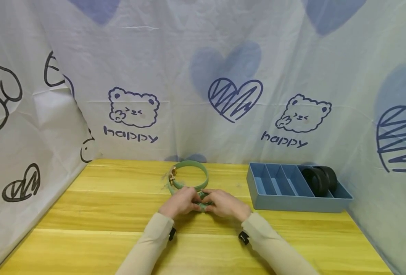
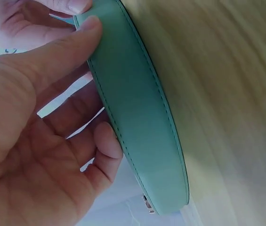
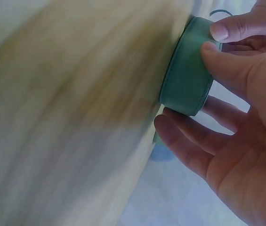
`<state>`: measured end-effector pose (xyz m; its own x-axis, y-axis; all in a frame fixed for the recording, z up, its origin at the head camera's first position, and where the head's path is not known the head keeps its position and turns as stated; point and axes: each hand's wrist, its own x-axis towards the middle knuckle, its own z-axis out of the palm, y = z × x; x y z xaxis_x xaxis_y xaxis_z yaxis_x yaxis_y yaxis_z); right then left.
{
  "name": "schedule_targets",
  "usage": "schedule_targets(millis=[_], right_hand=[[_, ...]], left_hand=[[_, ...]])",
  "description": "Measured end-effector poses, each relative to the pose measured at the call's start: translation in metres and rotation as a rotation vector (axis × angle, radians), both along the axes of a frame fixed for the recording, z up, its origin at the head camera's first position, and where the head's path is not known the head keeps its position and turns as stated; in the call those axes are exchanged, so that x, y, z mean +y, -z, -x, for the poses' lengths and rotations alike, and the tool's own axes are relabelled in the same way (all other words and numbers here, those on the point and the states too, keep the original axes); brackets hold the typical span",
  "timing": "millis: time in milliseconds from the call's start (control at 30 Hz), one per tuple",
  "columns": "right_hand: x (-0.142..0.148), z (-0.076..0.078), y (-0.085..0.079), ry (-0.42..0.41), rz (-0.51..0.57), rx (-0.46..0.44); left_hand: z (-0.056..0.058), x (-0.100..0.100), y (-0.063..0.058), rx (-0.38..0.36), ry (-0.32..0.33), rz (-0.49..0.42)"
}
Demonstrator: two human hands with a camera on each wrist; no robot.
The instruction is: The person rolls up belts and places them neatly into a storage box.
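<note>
A green belt (image 1: 207, 176) stands on edge on the table, part wound into a coil and part curving in a wide loop behind it. Its gold-coloured buckle (image 1: 171, 178) lies at the loop's left. My left hand (image 1: 180, 203) grips the coil from the left, its thumb on the stitched outer face of the belt (image 2: 133, 108). From the other side my right hand (image 1: 228, 204) pinches the same coil, thumb on the outer band and fingers around its far side. Both thumbs come close together at the near side of the coil. The coil's centre is partly hidden by the fingers.
At the back right stands a blue-grey divided box (image 1: 302, 204). Two black rolled bands (image 1: 314, 182) sit in its right part. A white printed curtain (image 1: 182, 68) hangs behind the yellow wooden table (image 1: 103, 214) and along its sides.
</note>
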<state>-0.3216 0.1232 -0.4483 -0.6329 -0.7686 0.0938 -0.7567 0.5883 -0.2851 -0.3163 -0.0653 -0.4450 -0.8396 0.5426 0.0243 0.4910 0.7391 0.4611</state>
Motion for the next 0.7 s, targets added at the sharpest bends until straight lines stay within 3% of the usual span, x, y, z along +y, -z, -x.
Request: schedule_targets(millis=[300, 533, 700], right_hand=[[-0.001, 0.001, -0.002, -0.019, -0.029, -0.023], [-0.006, -0.002, -0.006, 0.008, -0.066, -0.015], [-0.011, -0.004, -0.005, 0.03, -0.069, 0.022]], left_hand=[[0.0, -0.007, 0.001, 0.022, 0.073, 0.025], [0.001, -0.005, -0.001, 0.11, 0.046, 0.058], [0.001, -0.006, -0.002, 0.128, 0.026, 0.058]])
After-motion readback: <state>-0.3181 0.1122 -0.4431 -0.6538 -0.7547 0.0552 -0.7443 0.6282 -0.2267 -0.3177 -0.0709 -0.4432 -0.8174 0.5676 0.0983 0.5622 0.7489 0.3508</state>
